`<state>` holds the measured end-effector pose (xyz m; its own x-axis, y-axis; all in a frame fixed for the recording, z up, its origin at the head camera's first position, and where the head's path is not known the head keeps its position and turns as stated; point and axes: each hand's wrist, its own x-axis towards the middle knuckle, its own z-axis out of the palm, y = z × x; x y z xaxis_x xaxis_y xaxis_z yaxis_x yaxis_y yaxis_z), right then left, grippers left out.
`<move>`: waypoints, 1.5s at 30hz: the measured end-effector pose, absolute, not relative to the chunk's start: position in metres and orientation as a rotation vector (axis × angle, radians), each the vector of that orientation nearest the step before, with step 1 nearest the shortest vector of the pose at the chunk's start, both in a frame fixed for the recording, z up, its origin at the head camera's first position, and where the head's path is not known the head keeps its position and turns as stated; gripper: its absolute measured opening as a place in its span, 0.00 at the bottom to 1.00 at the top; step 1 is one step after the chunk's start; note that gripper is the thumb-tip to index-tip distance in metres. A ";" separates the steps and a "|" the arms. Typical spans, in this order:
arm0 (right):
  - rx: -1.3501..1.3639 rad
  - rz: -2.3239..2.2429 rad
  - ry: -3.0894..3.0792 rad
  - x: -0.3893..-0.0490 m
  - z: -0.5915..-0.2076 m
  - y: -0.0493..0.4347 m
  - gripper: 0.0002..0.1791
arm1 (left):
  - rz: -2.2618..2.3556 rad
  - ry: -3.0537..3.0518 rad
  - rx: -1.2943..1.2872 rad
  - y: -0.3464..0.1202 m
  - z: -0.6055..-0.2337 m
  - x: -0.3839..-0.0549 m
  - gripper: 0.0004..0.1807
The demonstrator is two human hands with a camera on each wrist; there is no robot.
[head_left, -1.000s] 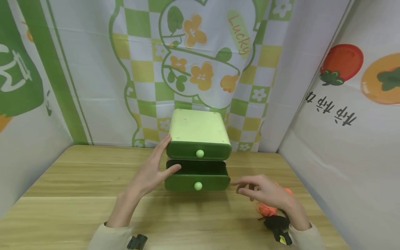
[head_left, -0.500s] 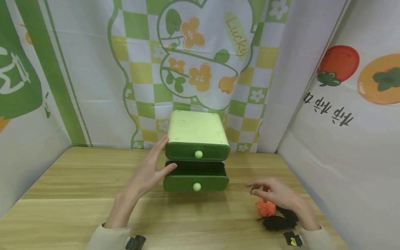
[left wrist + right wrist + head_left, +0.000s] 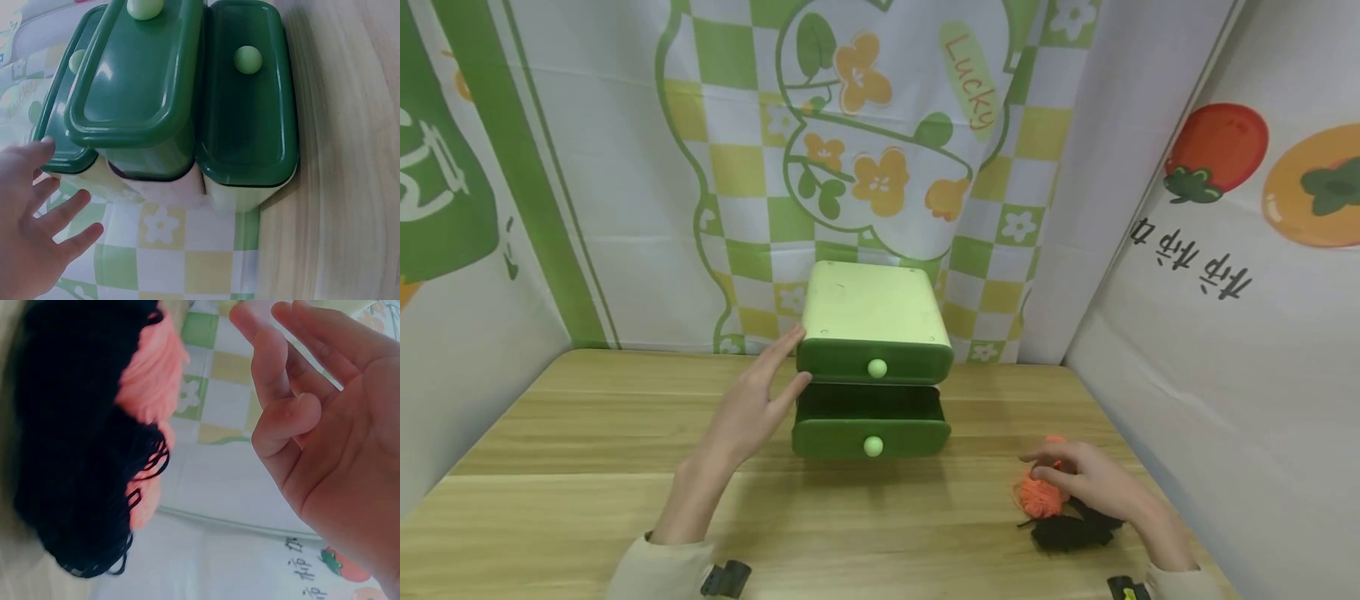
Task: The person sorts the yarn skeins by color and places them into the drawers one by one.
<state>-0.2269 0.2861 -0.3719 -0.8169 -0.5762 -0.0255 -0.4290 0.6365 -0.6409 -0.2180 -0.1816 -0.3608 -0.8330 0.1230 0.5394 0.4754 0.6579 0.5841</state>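
Note:
A small drawer cabinet (image 3: 876,304) with a pale green top and dark green fronts stands at the back of the table. Its middle drawer (image 3: 910,439) is pulled out; the left wrist view shows the bottom drawer (image 3: 250,119) pushed in beneath. My left hand (image 3: 741,425) rests at the cabinet's left side, fingertips by the top drawer's (image 3: 835,360) edge, fingers spread. Over an orange ball of yarn (image 3: 1039,498) hovers my right hand (image 3: 1093,479), fingers loosely bent and holding nothing. A black bundle of yarn (image 3: 1067,533) lies against the orange one.
The wooden table (image 3: 625,433) ends at a patterned curtain (image 3: 737,175) behind the cabinet. A printed white side wall (image 3: 1240,375) closes off the right, and another stands at the left. The yarn lies near the table's right edge.
My right hand has moved from beside the pulled-out drawer rightward to over the yarn. The left thumb has lifted slightly away from the drawer opening; the drawers have stayed as they were.

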 end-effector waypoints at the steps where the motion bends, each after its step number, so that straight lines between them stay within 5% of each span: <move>1: -0.806 -0.955 2.623 -0.226 -0.373 0.288 0.18 | -1.032 -2.400 -0.465 -0.181 -0.361 -0.218 0.33; 45: -0.710 -0.569 2.959 -0.218 -0.407 0.301 0.23 | -1.078 -2.475 -0.480 -0.180 -0.361 -0.216 0.42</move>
<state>-0.2175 0.3014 -0.4067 -0.8938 -0.4467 0.0401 -0.4297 0.8274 -0.3616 -0.2163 -0.1802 -0.3612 -0.8624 0.1508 0.4833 0.4567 0.6440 0.6138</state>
